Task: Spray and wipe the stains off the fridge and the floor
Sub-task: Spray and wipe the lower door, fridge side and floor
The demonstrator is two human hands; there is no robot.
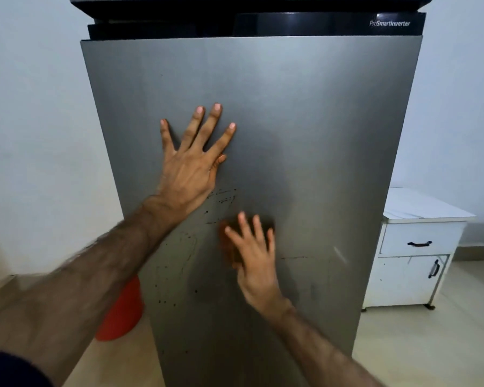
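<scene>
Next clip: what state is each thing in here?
Fridge door: shut, dark stains on its lower half.
Left hand: flat, fingers spread, presses the door.
Right hand: straight fingers press the cloth to the door; blurred.
Cloth: orange, against the door by the stains.
Cabinet: drawer and door shut.
Bucket: red, partly hidden by the fridge.

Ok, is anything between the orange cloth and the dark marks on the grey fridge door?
Nothing visible. The right hand presses the orange cloth on the grey fridge door beside the dark marks.
</scene>
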